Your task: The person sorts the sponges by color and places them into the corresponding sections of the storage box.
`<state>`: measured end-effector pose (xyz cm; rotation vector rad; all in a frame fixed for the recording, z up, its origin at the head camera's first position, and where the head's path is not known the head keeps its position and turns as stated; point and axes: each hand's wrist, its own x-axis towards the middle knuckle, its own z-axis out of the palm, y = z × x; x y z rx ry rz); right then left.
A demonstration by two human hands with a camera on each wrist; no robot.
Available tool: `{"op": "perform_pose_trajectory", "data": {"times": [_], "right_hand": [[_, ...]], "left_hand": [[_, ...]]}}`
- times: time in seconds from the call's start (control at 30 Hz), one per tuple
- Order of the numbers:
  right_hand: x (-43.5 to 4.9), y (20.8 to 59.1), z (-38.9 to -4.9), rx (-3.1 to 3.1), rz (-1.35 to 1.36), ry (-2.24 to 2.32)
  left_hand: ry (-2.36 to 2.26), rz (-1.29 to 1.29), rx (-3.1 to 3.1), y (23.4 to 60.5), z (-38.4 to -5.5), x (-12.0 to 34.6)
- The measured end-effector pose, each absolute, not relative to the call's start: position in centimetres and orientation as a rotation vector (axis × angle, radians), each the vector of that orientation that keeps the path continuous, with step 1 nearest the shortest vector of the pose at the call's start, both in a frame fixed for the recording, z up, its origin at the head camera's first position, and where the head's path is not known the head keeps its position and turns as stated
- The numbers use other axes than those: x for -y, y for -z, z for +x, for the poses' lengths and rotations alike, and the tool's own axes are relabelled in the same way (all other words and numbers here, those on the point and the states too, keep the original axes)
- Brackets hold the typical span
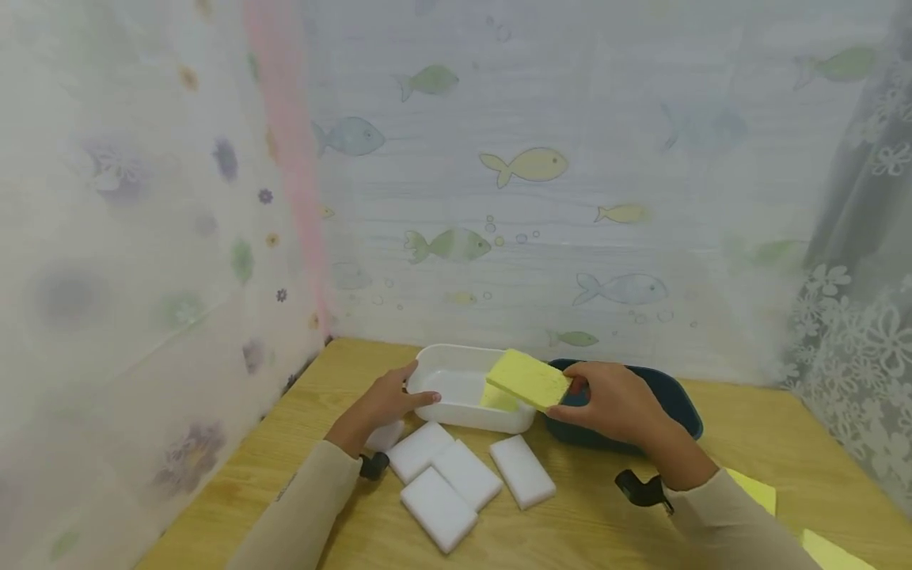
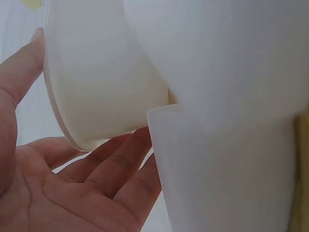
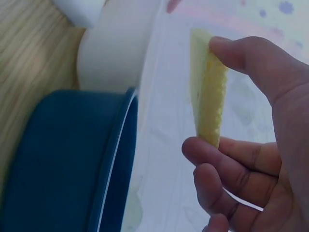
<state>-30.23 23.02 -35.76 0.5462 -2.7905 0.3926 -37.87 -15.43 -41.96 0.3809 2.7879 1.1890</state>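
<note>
My right hand (image 1: pixel 616 402) pinches a yellow sponge (image 1: pixel 529 379) between thumb and fingers, holding it tilted over the right end of a white plastic tub (image 1: pixel 456 416). In the right wrist view the sponge (image 3: pixel 210 92) shows its rough, thin edge. Another yellow piece (image 1: pixel 499 398) lies inside the tub, partly covered by the held sponge. At the tub's left end my left hand (image 1: pixel 385 402) holds the rim, thumb along the front and fingers round the end. A dark blue tub (image 1: pixel 670 396) stands just right of the white one, partly behind my right hand, with something red inside.
Several white sponges (image 1: pixel 438 508) lie in front of the white tub, some overlapping; one (image 1: pixel 522 472) lies apart to the right. Yellow sponges (image 1: pixel 757 489) lie by my right forearm. A fish-patterned curtain (image 1: pixel 534 261) hangs behind the wooden table (image 1: pixel 591 514).
</note>
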Motion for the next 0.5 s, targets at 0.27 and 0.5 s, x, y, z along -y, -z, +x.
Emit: {"op": "perform_pose_trajectory", "data": {"times": [0.27, 0.5], "right_hand": [[-20.7, 35.2, -31.1, 2.818, 0.446, -0.41], [-19.1, 35.1, -31.5, 2.841, 0.34, -0.429]], "left_hand": [[-1.187, 0.373, -2.792, 42.0, -38.1, 15.3], [-1.183, 0.368, -2.79, 42.0, -38.1, 15.3]]}}
